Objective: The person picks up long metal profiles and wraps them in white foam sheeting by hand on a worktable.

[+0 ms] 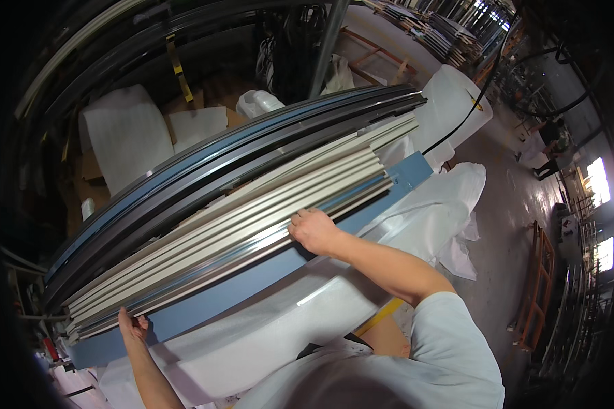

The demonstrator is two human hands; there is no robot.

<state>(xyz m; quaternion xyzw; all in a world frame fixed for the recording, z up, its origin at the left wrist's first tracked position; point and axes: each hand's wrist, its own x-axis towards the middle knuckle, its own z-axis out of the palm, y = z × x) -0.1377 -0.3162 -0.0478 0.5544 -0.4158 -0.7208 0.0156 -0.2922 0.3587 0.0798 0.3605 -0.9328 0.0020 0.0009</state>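
Note:
Several long cream profiles (266, 211) lie side by side across the bench, with a shiny profile strip (252, 244) along their near side. My right hand (312, 230) is closed over that near side, right of the middle, its fingers curled down out of sight. Towards the left end, my left hand (134, 325) grips the near edge of the same strip, fingers bent and partly hidden. Below the strip runs a flat blue-grey panel (232, 285). Dark profiles (205, 170) and a blue-faced profile (225, 140) lie beyond the cream ones.
White foam wrapping (273, 310) covers the bench front. A large white roll (457, 102) stands at the far right, with a black cable (472, 112) hanging beside it. An orange frame (535, 286) leans on the right. Another person (551, 146) is in the distance.

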